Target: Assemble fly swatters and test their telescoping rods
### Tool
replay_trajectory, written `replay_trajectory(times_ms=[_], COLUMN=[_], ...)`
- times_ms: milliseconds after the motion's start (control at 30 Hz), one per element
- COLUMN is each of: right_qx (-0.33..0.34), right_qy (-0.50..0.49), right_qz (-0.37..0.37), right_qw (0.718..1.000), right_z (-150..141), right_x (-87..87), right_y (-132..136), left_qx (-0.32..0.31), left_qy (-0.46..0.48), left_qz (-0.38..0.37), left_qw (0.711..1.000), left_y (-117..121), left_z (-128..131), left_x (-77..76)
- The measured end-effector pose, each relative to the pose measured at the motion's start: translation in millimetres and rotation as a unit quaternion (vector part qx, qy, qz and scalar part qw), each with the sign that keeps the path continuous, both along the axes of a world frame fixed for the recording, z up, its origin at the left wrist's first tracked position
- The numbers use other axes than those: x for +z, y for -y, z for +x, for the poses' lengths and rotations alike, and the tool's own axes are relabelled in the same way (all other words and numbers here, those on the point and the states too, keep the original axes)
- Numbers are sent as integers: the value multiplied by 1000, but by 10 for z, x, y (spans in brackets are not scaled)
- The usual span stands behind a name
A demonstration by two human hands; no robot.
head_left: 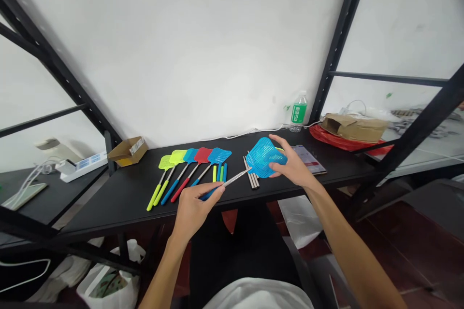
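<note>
My left hand (194, 206) pinches the blue grip of a fly swatter handle (232, 179), whose metal rod runs up to the right. My right hand (292, 164) holds the blue mesh swatter head (266, 156) at the rod's far end, fingers curled round its edge. Both hands hover just above the black table (123, 198). To the left lie several finished swatters (188, 169) side by side, yellow, blue and red. Loose coloured grips (219, 173) and bare metal rods (252, 176) lie between them and my right hand.
A small cardboard box (127, 150) sits at the table's back left. A water bottle (298, 112) stands by the wall, a booklet (310, 158) lies right of my hand. A red bag with a brown box (353, 128) is farther right. Black shelf posts frame both sides.
</note>
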State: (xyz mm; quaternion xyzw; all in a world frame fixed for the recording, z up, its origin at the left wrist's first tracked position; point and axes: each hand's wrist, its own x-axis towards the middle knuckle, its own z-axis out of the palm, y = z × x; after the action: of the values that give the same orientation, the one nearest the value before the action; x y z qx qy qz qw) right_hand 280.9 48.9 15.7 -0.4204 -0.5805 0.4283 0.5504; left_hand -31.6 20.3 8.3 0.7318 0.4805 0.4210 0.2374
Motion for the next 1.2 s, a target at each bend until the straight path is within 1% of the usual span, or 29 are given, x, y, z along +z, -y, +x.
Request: replay_trajectory(times_ms=[67,133,300,400,533,767,967,1100,1200], right_qx=[32,40,31,19,-9,-33,-33,-24,-24], right_qy=[4,-15,-113,-150,-148,-148,-165,-183,-179], right_qz=[5,11,-16,-25,-28,-37,-39,-45,-48], right_qw=[999,999,993,988,989,988,985,982,982], right_z=[-50,-71,-67,-57,-54,-131,-153,-169,-179], right_x=[12,26,86,120,129,129,125,132,145], right_y=[35,66,119,134,134,137,132,141,158], left_qx=[1,3,12,15,16,9,13,11,11], left_qy=[-1,-2,2,2,4,-2,5,8,6], left_qz=[2,7,14,21,31,35,50,43,36], left_qw=[1000,1000,1000,1000,999,999,999,999,999], left_y=[3,12,41,50,61,96,97,108,111], left_z=[-1,-8,-40,-55,-59,-50,-74,-72,-69], left_x=[3,17,78,102,119,152,179,170,158])
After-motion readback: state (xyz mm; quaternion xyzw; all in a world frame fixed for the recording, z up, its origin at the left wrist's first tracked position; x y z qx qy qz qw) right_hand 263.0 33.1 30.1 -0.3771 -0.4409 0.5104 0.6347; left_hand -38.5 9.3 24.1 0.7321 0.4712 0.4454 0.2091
